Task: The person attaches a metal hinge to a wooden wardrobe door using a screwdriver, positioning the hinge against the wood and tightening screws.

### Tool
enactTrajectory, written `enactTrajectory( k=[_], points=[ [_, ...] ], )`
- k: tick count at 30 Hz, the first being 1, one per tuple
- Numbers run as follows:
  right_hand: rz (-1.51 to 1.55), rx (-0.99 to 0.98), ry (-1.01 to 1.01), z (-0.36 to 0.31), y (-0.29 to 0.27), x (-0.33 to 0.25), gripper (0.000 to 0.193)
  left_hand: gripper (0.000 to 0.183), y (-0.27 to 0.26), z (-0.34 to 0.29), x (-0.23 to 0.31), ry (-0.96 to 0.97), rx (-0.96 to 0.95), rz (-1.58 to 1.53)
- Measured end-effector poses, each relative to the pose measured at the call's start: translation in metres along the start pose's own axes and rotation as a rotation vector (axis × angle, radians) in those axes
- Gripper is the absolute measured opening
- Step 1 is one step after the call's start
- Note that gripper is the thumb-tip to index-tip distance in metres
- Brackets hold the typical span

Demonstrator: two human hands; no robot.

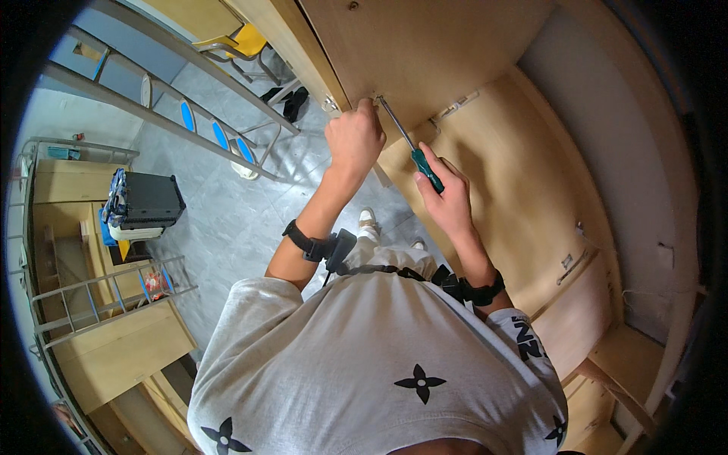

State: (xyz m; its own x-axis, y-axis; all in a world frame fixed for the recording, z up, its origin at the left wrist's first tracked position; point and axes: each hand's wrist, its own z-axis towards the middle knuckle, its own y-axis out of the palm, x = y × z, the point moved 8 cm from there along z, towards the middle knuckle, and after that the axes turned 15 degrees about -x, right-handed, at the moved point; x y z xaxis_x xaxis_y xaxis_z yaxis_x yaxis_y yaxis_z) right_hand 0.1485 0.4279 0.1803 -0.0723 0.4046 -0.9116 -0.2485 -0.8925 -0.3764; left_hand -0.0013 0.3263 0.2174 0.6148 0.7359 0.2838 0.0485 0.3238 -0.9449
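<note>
My right hand (449, 199) grips a screwdriver (425, 168) by its dark green handle. Its long metal shaft slants up and to the left, and the tip meets a small fitting by the lower left corner of a wooden panel (432, 53). Just left of that tip, my left hand (355, 138) is closed, with curled fingertips against the panel's edge. Whatever those fingers pinch is hidden. A metal lock or latch (329, 104) sits on the wooden frame beside my left hand.
Wooden cabinet boards with metal brackets (566, 262) stand to the right. At the upper left a metal bunk ladder (163, 95) leans near a yellow chair (246, 39). A dark suitcase (154, 199) stands on the grey tiled floor (220, 227), near another bed frame.
</note>
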Motion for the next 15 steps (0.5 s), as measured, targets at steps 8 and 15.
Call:
enactTrajectory(
  k=[8, 15],
  points=[
    [0.032, 0.001, 0.001, 0.001, 0.001, 0.006, 0.042, 0.009, -0.005, -0.004, 0.001, 0.014, 0.064, -0.007],
    [0.040, 0.005, -0.009, 0.003, 0.000, 0.007, 0.042, 0.008, -0.006, -0.005, 0.004, 0.038, 0.112, 0.025]
  ],
)
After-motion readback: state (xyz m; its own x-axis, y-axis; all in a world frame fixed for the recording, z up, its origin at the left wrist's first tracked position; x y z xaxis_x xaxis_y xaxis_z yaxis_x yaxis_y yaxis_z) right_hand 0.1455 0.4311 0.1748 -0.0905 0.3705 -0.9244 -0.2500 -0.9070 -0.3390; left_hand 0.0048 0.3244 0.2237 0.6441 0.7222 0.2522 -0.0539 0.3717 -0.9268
